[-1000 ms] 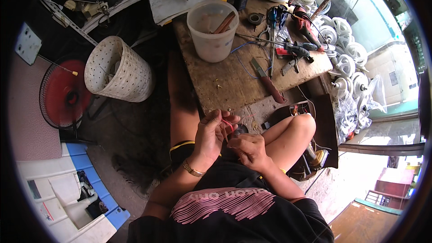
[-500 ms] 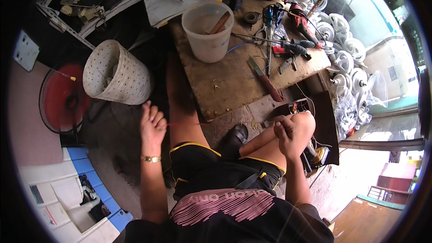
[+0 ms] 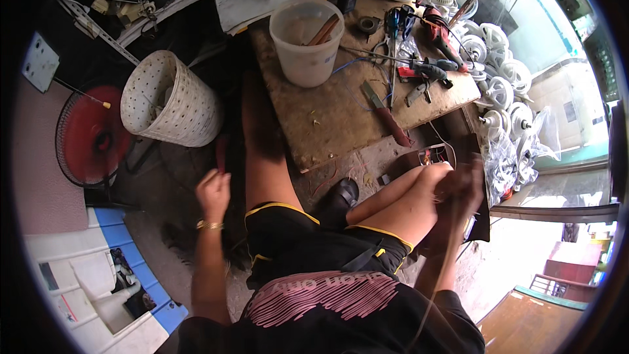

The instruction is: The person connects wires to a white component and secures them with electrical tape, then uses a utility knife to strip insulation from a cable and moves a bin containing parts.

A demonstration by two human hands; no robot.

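My left hand (image 3: 214,191) is closed out over the floor beside my left leg, with a blurred red strand (image 3: 221,154) standing up from it. My right hand (image 3: 458,187) is smeared by motion above my right knee; its fingers are unclear. A long, pale tan strand (image 3: 434,295) trails down across my right arm and shirt; where it ends is unclear. A knife (image 3: 392,121) with a brown handle and a translucent bucket (image 3: 303,59) with wooden-looking strips inside stand or lie on the worn wooden board (image 3: 314,137) in front of me.
A perforated white bin (image 3: 169,111) and red-bladed fan (image 3: 95,137) are at left. Drills (image 3: 442,39), screwdrivers, pliers and tape lie along the board's right side, beside stacked white wheels (image 3: 508,85). A white-and-blue plastic casing (image 3: 111,262) sits lower left. A box of parts (image 3: 432,157) is under the board.
My hands have moved from together at centre to far apart, drawing a strand between them; the left is now low at left, the right swings outward at right.
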